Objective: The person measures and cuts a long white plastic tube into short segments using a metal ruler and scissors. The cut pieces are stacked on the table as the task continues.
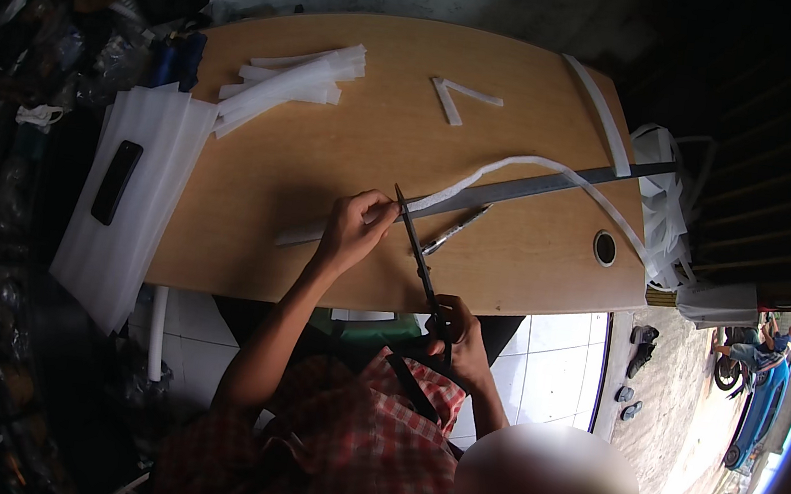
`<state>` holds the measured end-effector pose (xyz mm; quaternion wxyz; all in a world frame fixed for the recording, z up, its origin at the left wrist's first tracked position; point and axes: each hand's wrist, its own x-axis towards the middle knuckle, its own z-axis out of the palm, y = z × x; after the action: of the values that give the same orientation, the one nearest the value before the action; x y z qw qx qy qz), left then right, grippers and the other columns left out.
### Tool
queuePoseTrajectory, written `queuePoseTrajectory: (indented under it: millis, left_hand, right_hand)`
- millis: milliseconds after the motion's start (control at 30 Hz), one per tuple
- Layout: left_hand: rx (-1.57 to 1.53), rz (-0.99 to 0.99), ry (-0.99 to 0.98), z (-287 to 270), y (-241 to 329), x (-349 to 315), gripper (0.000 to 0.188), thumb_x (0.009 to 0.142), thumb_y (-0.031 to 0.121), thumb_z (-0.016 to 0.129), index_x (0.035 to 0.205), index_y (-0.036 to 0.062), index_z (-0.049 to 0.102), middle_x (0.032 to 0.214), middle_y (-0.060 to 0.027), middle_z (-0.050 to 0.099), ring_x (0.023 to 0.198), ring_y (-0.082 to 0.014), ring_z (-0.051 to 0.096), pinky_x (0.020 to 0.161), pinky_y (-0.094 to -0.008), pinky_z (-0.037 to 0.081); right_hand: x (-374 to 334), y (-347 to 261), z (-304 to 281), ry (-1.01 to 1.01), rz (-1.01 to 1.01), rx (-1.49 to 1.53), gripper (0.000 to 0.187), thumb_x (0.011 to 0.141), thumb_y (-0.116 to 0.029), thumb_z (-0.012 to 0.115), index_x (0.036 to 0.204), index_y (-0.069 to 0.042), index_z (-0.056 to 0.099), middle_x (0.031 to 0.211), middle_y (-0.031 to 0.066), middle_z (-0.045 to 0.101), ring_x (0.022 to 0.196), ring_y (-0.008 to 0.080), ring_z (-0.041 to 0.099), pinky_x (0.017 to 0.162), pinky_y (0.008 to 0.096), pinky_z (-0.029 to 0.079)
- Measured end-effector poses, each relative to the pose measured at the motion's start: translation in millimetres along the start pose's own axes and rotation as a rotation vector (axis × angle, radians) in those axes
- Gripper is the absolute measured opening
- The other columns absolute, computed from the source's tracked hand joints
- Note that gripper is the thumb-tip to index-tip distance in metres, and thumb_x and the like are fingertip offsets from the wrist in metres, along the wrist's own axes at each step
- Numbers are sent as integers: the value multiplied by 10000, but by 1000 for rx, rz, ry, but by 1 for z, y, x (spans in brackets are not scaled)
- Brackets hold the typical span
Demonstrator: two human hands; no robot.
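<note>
My left hand [357, 229] pinches a long white foam strip [501, 162] over the front middle of the table. The strip's short end [298, 235] sticks out left of the hand, while the long part curves away to the right edge. In my right hand [462, 344], at the table's front edge, is a pair of dark scissors [420, 257]. Their blades point away from me and reach the strip just right of my left fingers; whether they are closed on it I cannot tell. A grey metal ruler [549, 183] lies under the strip, with a pen [456, 230] in front of it.
Cut white strips [292, 82] are piled at the back left. White sheets [159, 155] bearing a black phone [116, 183] overhang the left edge. Two short strips [447, 103] and a longer strip [602, 114] lie farther back. Tangled white strips [668, 218] hang off the right side.
</note>
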<state>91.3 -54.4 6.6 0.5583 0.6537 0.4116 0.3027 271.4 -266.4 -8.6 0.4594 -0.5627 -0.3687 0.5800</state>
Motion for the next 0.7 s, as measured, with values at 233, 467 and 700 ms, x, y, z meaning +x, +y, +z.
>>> queuePoseTrajectory:
  millis: [233, 467, 700]
  left_hand:
    - [71, 58, 16, -9, 0, 1, 223, 1020, 205, 647, 965, -6, 696, 685, 27, 585, 640, -39, 516, 580, -230, 391]
    - [444, 335, 170, -97, 31, 83, 133, 1005, 125, 622, 1023, 2, 670, 876, -126, 691, 727, -220, 651, 654, -329, 498]
    - [1084, 387, 270, -174, 29, 169, 151, 947, 161, 670, 1074, 90, 709, 1057, -75, 718, 1115, -292, 609, 949, -464, 417]
  right_hand:
    - [3, -11, 10, 76, 46, 0, 1032, 586, -608, 931, 1299, 22, 531, 828, -4, 584, 688, 68, 514, 598, 234, 406]
    - [3, 1, 3, 72, -72, -18, 1064, 616, -791, 816, 1249, 15, 530, 753, -19, 540, 561, 34, 470, 492, 211, 332]
    - [2, 0, 5, 52, -90, 94, 1069, 623, -829, 776, 1227, 15, 526, 716, -32, 507, 501, 26, 470, 445, 194, 330]
